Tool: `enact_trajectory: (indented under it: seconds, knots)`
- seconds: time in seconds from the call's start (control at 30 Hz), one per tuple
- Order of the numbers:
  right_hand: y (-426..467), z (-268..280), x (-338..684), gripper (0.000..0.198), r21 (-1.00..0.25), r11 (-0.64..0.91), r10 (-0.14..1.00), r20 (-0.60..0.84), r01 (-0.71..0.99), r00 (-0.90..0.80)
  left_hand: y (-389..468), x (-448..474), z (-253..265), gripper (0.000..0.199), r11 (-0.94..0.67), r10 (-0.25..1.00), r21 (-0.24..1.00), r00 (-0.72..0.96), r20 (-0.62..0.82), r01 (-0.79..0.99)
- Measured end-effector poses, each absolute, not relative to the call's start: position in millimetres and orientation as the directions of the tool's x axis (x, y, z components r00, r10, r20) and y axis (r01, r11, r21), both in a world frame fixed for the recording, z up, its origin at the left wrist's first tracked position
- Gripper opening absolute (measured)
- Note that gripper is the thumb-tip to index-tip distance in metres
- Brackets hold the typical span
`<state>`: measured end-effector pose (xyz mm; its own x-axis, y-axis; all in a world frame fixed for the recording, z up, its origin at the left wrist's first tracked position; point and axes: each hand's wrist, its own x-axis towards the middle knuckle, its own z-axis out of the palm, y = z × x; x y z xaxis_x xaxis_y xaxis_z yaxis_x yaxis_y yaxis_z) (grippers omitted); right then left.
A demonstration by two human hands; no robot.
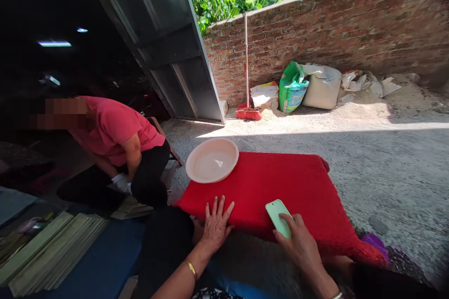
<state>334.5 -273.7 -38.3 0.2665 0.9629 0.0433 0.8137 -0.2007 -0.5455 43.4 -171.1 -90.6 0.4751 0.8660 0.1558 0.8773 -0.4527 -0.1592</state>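
Note:
My left hand (216, 224) lies flat with spread fingers on the near edge of a red cloth (277, 182) that covers a low table. My right hand (298, 238) grips a pale green phone (278, 215) by its sides, above the cloth's near right part. The phone's back faces up, with its camera corner toward the far left. Beyond my left hand, a shallow white plastic basin (212, 161) sits at the cloth's far left corner. A small bright patch shows inside the basin.
On the left, a person in a pink shirt (122, 121) bends forward, wearing white gloves. Stacked flat strips (59, 252) lie at the lower left. A metal door (175, 46), a broom (247, 103), a green sack (293, 88) and a white sack (322, 88) stand near the brick wall (351, 28).

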Motion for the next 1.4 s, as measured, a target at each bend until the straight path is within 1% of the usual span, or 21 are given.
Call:
enact_trajectory:
  seconds: [0.07, 0.1, 0.13, 0.2, 0.3, 0.37, 0.43, 0.47, 0.53, 0.6, 0.67, 0.73, 0.8, 0.87, 0.93, 1.0, 1.07, 1.17, 1.23, 1.3, 1.4]
  knots:
    - [-270.9, -40.1, 318.3, 0.036, -0.651, -0.039, 0.992, 0.064, 0.758, 0.106, -170.7, 43.4, -91.0, 0.081, -0.449, 0.87, -0.157, 0.471, 0.147, 0.879]
    - [-269.1, -40.5, 320.6, 0.035, -0.691, -0.019, 0.992, 0.077, 0.723, 0.1, -170.6, 43.4, -91.2, 0.081, -0.448, 0.871, -0.155, 0.469, 0.144, 0.88]
    - [-266.8, -40.9, 329.9, 0.035, -0.72, -0.04, 0.985, 0.089, 0.692, 0.15, -170.7, 43.5, -91.2, 0.081, -0.449, 0.872, -0.15, 0.469, 0.143, 0.881]
    - [-261.4, -41.0, 364.3, 0.044, -0.74, -0.173, 0.932, 0.09, 0.65, 0.351, -171.2, 43.7, -91.0, 0.081, -0.454, 0.87, -0.14, 0.472, 0.144, 0.88]
    - [-253.1, -37.5, 420.7, 0.066, -0.637, -0.474, 0.761, 0.051, 0.608, 0.647, -172.5, 44.4, -90.1, 0.081, -0.463, 0.866, -0.125, 0.478, 0.147, 0.877]
    - [-248.8, -32.0, 434.7, 0.07, -0.527, -0.616, 0.672, 0.037, 0.586, 0.74, -173.4, 45.0, -89.4, 0.081, -0.468, 0.863, -0.117, 0.482, 0.15, 0.876]
    - [-244.9, -25.7, 421.1, 0.066, -0.443, -0.662, 0.664, 0.027, 0.604, 0.747, -173.8, 45.3, -89.3, 0.081, -0.471, 0.863, -0.112, 0.483, 0.15, 0.875]
    - [-242.9, -23.1, 406.0, 0.063, -0.423, -0.638, 0.703, 0.02, 0.643, 0.711, -173.9, 45.4, -89.7, 0.082, -0.472, 0.862, -0.109, 0.484, 0.149, 0.875]
    - [-238.3, -20.7, 369.4, 0.055, -0.463, -0.475, 0.845, -0.003, 0.748, 0.535, -173.6, 44.9, -91.4, 0.082, -0.473, 0.862, -0.103, 0.484, 0.15, 0.875]
    - [-233.9, -22.7, 339.9, 0.046, -0.596, -0.24, 0.958, -0.017, 0.766, 0.287, -173.1, 44.3, -93.9, 0.083, -0.479, 0.858, -0.093, 0.488, 0.162, 0.873]
    - [-230.8, -27.5, 332.2, 0.042, -0.722, -0.106, 0.987, 0.009, 0.683, 0.162, -173.0, 43.9, -96.0, 0.085, -0.492, 0.85, -0.078, 0.497, 0.172, 0.867]
    - [-229.1, -31.8, 350.4, 0.047, -0.766, -0.121, 0.967, 0.052, 0.631, 0.249, -173.5, 44.2, -97.1, 0.088, -0.506, 0.843, -0.064, 0.508, 0.178, 0.86]
    - [-227.6, -32.6, 385.9, 0.06, -0.721, -0.264, 0.896, 0.062, 0.64, 0.439, -174.7, 45.2, -97.2, 0.09, -0.512, 0.837, -0.056, 0.513, 0.19, 0.857]
    - [-224.9, -29.9, 421.2, 0.072, -0.608, -0.461, 0.8, 0.03, 0.646, 0.599, -176.1, 46.5, -97.0, 0.094, -0.513, 0.834, -0.051, 0.511, 0.207, 0.857]
    - [-220.2, -25.8, 438.0, 0.078, -0.475, -0.621, 0.716, -0.021, 0.623, 0.698, -177.5, 47.9, -97.3, 0.098, -0.516, 0.831, -0.043, 0.512, 0.218, 0.855]
    - [-213.0, -22.9, 425.9, 0.077, -0.399, -0.683, 0.682, -0.051, 0.611, 0.729, -178.6, 49.3, -97.3, 0.1, -0.523, 0.829, -0.03, 0.517, 0.212, 0.852]
    - [-204.1, -22.4, 388.7, 0.073, -0.434, -0.621, 0.747, -0.077, 0.653, 0.66, -179.6, 51.0, -95.2, 0.102, -0.526, 0.834, -0.012, 0.519, 0.189, 0.85]
    - [-191.8, -24.1, 325.4, 0.059, -0.664, -0.284, 0.944, -0.065, 0.692, 0.324, -179.6, 51.6, -84.1, 0.107, -0.513, 0.855, 0.025, 0.509, 0.099, 0.858]
    - [-186.8, -25.0, 310.3, 0.051, -0.773, -0.132, 0.98, -0.009, 0.62, 0.196, -176.8, 48.2, -71.3, 0.107, -0.512, 0.859, 0.073, 0.513, 0.003, 0.856]
    - [-185.5, -26.3, 331.6, 0.056, -0.789, -0.147, 0.956, 0.042, 0.597, 0.291, -170.6, 40.9, -56.9, 0.1, -0.524, 0.837, 0.147, 0.539, -0.091, 0.839]
    - [-186.8, -32.2, 412.9, 0.072, -0.68, -0.353, 0.829, 0.092, 0.643, 0.552, -156.1, 28.2, -38.3, 0.085, -0.553, 0.782, 0.259, 0.601, -0.166, 0.792]
